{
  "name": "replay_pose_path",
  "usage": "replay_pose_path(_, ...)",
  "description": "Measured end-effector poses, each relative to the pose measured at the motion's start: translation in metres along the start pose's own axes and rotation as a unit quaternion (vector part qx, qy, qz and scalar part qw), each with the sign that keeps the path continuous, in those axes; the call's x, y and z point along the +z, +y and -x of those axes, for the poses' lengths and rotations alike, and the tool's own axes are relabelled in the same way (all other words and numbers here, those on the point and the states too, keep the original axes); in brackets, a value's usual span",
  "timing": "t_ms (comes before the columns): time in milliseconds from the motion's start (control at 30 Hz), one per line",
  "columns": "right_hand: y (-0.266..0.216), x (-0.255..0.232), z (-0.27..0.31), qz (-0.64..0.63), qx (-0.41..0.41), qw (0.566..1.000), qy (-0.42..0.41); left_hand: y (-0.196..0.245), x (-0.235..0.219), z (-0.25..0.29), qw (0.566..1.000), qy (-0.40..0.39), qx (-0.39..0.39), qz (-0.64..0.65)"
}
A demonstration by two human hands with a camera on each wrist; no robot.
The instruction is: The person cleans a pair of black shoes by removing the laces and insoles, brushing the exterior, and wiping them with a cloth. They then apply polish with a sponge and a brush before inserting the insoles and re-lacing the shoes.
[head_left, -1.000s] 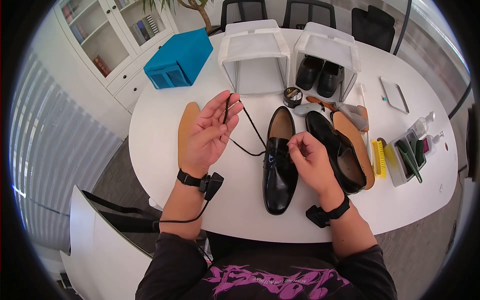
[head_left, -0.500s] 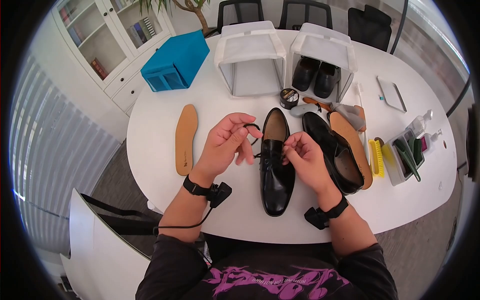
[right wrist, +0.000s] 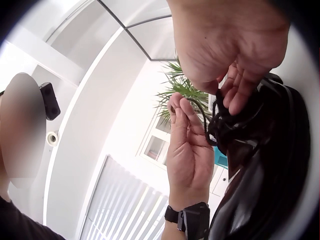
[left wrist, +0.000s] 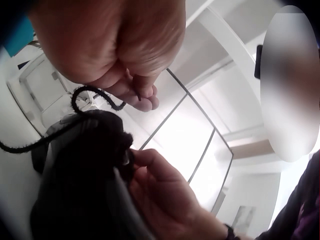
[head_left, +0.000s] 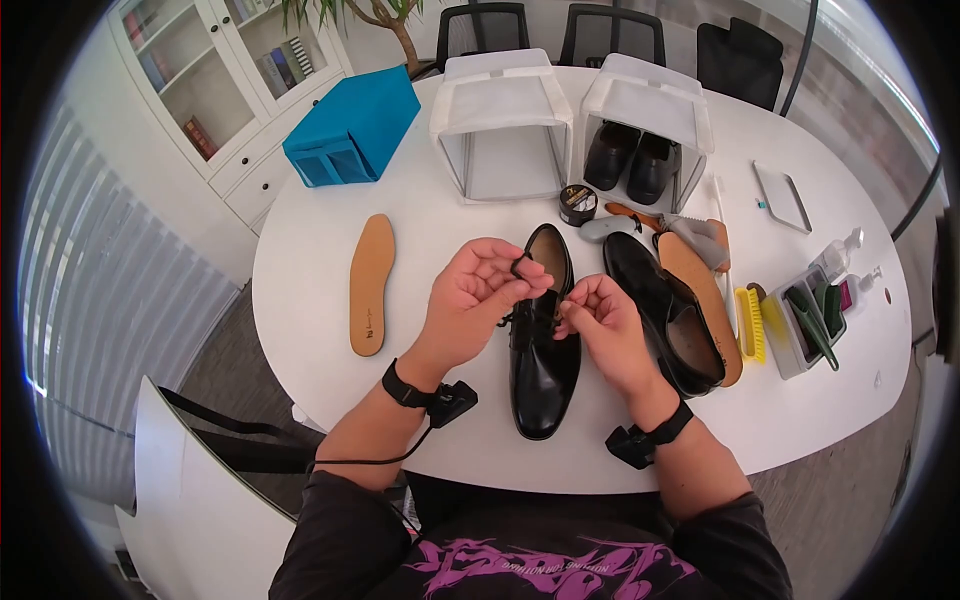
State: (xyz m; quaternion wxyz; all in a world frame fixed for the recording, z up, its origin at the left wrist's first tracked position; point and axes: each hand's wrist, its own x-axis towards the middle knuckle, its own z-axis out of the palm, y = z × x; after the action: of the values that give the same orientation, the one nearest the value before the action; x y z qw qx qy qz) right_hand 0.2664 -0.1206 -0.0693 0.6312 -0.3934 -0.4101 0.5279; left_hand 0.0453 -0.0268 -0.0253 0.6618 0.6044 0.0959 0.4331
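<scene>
A glossy black lace-up shoe (head_left: 545,385) stands on the table with its toe toward the person. My left hand (head_left: 468,308) pinches a black shoelace (left wrist: 30,147) between thumb and fingers, just above the shoe's opening. In the left wrist view the lace curves in a loop near those fingers. At the shoe's lacing my right hand (head_left: 608,335) has thumb and fingertips pinched together on the lace, right at the shoe's upper. Its fingers partly hide the eyelets. A second black shoe (head_left: 665,320) lies to the right, beside a tan insole (head_left: 698,262).
Another insole (head_left: 371,290) lies at left. Behind are a blue box (head_left: 355,125), a white-framed box (head_left: 500,95), and one holding black shoes (head_left: 632,160). A polish tin (head_left: 577,205), yellow brush (head_left: 750,325) and caddy (head_left: 795,345) with bottles sit rightward.
My left hand has come rightward from beside the shoe to above its opening, bringing the lace along, which was stretched out to the left before. The right hand stays at the lacing.
</scene>
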Motion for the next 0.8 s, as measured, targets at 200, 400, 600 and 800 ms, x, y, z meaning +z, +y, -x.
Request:
replay_pose_path(200, 0.001, 0.000, -0.001, -0.018, 0.002, 1.000, -0.009, -0.017, 0.007, 0.005, 0.998, 0.022, 0.023, -0.058)
replay_pose_path(400, 0.002, 0.002, -0.001, -0.026, -0.003, 1.000, -0.003, -0.016, 0.007, 0.009, 0.978, 0.047, 0.050, -0.196)
replay_pose_path(600, 0.002, 0.001, 0.000, -0.028, -0.005, 1.000, -0.005, -0.024, 0.007, 0.009, 0.978, 0.040, 0.071, -0.190)
replay_pose_path(800, 0.003, 0.002, 0.000, -0.023, -0.008, 1.000, -0.003, -0.019, 0.007, 0.007, 0.974, 0.004, 0.067, -0.214)
